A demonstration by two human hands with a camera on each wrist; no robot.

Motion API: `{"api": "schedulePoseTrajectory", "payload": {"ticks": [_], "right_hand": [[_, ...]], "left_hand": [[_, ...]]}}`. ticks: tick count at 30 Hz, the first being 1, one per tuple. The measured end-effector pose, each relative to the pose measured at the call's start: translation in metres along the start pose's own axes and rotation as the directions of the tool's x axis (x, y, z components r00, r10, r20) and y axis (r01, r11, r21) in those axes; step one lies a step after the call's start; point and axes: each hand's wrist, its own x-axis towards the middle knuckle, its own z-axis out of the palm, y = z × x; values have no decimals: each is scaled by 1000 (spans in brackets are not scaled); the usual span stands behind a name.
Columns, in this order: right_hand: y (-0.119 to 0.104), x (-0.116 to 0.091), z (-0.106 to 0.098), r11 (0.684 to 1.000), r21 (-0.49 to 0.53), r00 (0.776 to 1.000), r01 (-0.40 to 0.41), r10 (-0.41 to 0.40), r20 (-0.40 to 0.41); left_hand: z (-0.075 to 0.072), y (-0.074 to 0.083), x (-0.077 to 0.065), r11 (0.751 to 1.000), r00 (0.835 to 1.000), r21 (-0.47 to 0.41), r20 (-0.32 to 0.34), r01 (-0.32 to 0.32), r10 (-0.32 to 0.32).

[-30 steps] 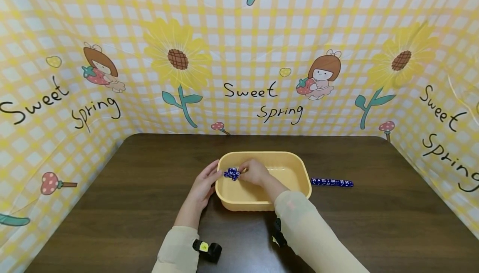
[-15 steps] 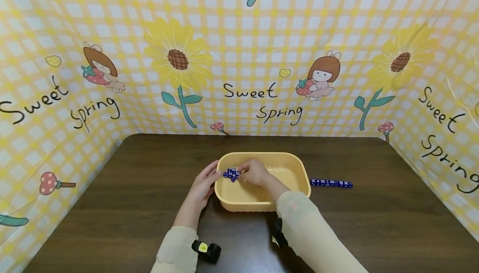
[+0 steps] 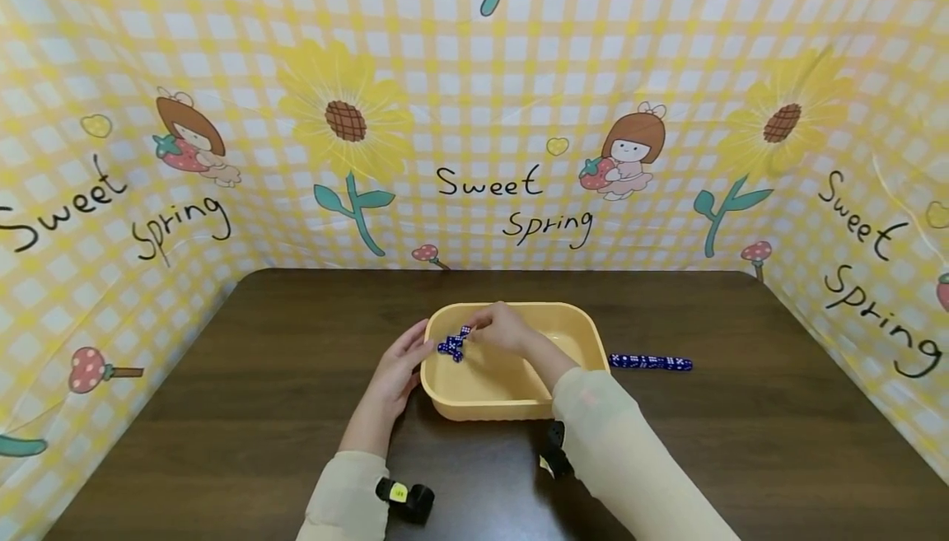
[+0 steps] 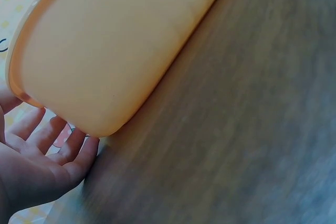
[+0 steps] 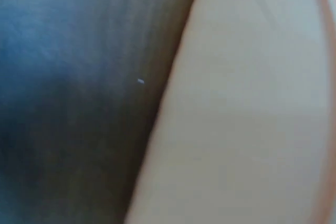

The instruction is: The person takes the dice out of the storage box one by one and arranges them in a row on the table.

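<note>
A pale yellow plastic tub [image 3: 511, 412] stands on the table, with several blue dice [image 3: 451, 348] with white pips clustered inside at its left end. My right hand [image 3: 504, 331] reaches into the tub and pinches a blue die [image 3: 465, 331] at the cluster's upper right; its fingertips are partly hidden. My left hand [image 3: 393, 368] rests against the tub's left end, thumb at the rim. In the left wrist view, the fingers [image 4: 79, 158] of that hand touch the outer wall, lightly bent and spread. Only the tub's side and the table show in the right wrist view.
A straight row of blue dice [image 3: 651, 362] lies on the dark wooden table [image 3: 222, 409] just right of the tub. A checked cloth [image 3: 474, 72] with printed flowers hangs behind and along both sides of the table.
My right hand has risen slightly toward the tub's far wall, and the die at its fingertips has shifted up with it. My left hand stays at the tub's left end.
</note>
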Motion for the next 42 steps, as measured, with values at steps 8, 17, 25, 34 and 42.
{"api": "schedulePoseTrajectory", "payload": {"ticks": [8,17,25,34,42], "right_hand": [[-18,3,-17,1000,5,1000,3,-3,-5],[-36,5,-45,998,51,1000,19,-19,6],[-36,-3,-81,997,69,999,37,-35,-24],[-24,-21,-124,996,43,989,84,-78,-124],[-7,-39,-152,996,56,989,68,-60,-137]], "left_hand": [[-1,0,0,1000,1000,-2,-1,6,-6],[-1,0,1,1000,1000,10,-10,3,-3],[-1,-2,2,1000,1000,2,0,2,-2],[-1,-2,1,1000,1000,15,4,2,-2],[-2,-2,2,1000,1000,11,6,-2,2]]}}
